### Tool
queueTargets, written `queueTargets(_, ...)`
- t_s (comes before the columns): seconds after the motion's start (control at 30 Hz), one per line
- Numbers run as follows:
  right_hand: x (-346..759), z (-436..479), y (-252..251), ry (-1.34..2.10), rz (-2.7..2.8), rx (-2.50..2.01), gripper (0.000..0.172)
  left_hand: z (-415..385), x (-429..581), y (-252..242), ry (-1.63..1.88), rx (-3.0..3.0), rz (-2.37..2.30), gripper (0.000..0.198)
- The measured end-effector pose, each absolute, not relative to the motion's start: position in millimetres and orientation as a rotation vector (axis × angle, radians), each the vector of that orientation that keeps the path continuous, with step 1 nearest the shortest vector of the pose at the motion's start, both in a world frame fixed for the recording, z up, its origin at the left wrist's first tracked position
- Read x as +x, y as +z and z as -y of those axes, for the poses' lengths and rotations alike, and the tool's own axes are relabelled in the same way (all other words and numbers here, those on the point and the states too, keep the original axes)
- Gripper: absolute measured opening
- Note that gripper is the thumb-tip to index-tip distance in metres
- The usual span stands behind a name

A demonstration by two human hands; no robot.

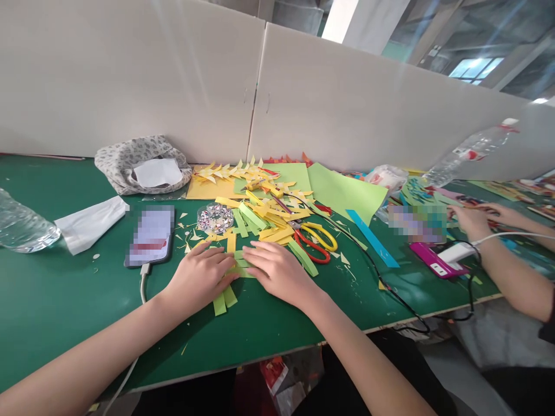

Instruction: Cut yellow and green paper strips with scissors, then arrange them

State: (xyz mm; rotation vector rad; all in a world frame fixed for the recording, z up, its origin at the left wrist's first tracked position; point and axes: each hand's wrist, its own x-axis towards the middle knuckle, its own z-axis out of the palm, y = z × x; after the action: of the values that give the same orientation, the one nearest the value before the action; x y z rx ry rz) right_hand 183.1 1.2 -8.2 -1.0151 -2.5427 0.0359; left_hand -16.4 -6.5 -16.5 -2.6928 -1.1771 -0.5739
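Note:
My left hand [202, 267] lies over green and yellow paper strips on the table, its fingers stretched out and the thumb at the edge of a green strip [244, 270]. Across from it, my right hand [281, 268] rests fingertips on the same green strip, fingers extended. A yellow strip [231, 242] runs up from between the hands. More green strips [224, 300] stick out below my left hand. Scissors with red and yellow handles [313, 242] lie just beyond my right hand, beside a heap of cut yellow strips [277, 222]. What lies under my palms is hidden.
On the left are a phone [150, 236] on a cable, a clear bottle [23, 225] and a patterned cloth bag [143, 164]. A yellow glue gun [264, 186] lies behind, its black cord trailing right. Another person's hands [481, 219] work near a pink power strip [436, 260].

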Motion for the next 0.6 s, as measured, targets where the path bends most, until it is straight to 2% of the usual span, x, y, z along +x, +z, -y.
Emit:
queueTargets(0.4, 179.9, 4.1, -14.7, 0.102, 2.519, -0.985, 0.029, 1.2, -18.8, -22.5, -0.624, -2.679, 1.181, 0.024)
queueTargets(0.6, 178.2, 1.7, -16.4, 0.068, 2.457, -1.115, 0.036, -0.5, -18.5, -24.9, -0.648, -2.682, 1.249, 0.03)
